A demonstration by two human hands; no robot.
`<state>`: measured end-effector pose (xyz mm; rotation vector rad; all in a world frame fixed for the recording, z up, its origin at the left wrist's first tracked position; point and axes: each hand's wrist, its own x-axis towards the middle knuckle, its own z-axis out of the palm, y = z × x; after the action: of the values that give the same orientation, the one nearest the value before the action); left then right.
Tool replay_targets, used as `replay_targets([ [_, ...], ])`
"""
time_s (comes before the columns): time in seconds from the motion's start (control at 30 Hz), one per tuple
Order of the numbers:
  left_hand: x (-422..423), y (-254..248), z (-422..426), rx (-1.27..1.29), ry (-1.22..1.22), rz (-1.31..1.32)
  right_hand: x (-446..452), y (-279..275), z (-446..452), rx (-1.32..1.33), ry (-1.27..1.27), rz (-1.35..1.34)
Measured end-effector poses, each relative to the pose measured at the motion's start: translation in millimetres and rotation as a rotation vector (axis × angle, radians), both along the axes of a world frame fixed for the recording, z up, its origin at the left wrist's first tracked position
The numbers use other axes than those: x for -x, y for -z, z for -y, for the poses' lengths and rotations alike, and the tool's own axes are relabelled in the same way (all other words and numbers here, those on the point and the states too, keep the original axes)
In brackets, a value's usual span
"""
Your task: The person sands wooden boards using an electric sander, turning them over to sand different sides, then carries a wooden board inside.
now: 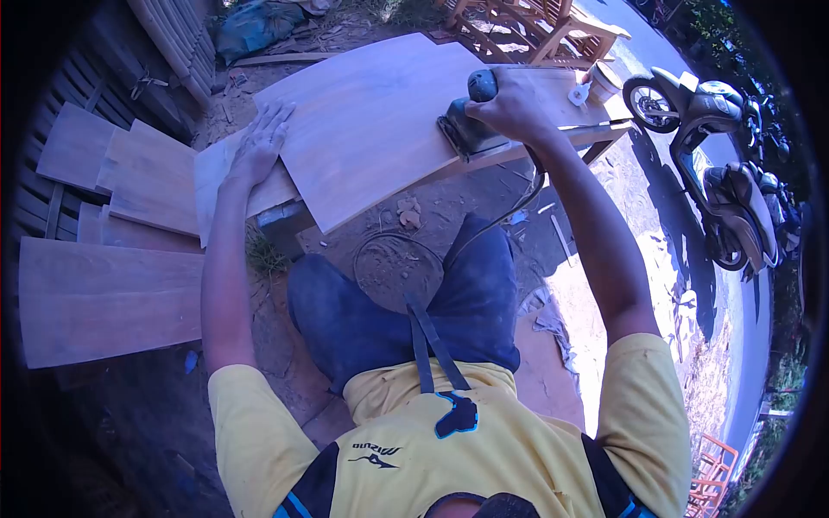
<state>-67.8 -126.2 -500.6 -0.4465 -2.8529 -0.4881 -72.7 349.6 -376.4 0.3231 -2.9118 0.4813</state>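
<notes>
A wide, pale wooden panel lies flat on a low workbench in front of me. My right hand is wrapped round the grip of a dark electric sander, which rests on the panel's right end near the front edge. From the sander a power cord runs down past my knee to a coil on the ground. My left hand lies flat with its fingers stretched out, at the panel's left edge where it meets another board.
Several cut boards lie to my left, beside slatted wood. Behind the bench stands a wooden frame. A small white bottle and a tub sit at the bench's right end. A motorbike is parked at right.
</notes>
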Motion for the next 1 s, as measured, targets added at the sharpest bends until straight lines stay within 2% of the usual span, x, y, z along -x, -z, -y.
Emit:
replay_targets([
  [0.1,-3,-4,-5,-0.007,-0.015,0.016,37,-1,-39,0.085,0.164,0.115],
  [0.23,-7,-10,-11,0.017,-0.082,0.042,25,-1,-4,0.054,0.076,0.022],
  [0.3,-9,-13,-15,-0.014,-0.063,0.048,-9,-3,46,0.064,-0.109,0.026],
  [0.4,-4,-8,-9,0.004,-0.053,0.031,-60,-4,124,0.215,-0.363,0.095],
  [0.47,-8,-12,-12,-0.031,-0.043,0.033,-92,-9,160,0.196,-0.512,0.157],
  [0.57,-8,-12,-12,-0.007,-0.031,0.029,-116,-15,170,0.221,-0.578,0.197],
  [0.67,-14,-14,-15,0.012,-0.038,0.070,-93,-17,138,0.178,-0.462,0.219],
  [0.77,-13,-25,-18,0.038,-0.066,0.111,-45,-9,81,0.213,-0.331,0.085],
  [0.8,-15,-33,-29,0.042,-0.058,0.111,-28,-14,62,0.140,-0.252,0.184],
  [0.87,-25,-51,-63,0.210,-0.282,0.237,5,-8,22,0.104,-0.129,0.138],
  [1.0,-15,-20,-69,0.162,-0.297,0.160,71,5,-45,0.064,0.016,0.040],
])
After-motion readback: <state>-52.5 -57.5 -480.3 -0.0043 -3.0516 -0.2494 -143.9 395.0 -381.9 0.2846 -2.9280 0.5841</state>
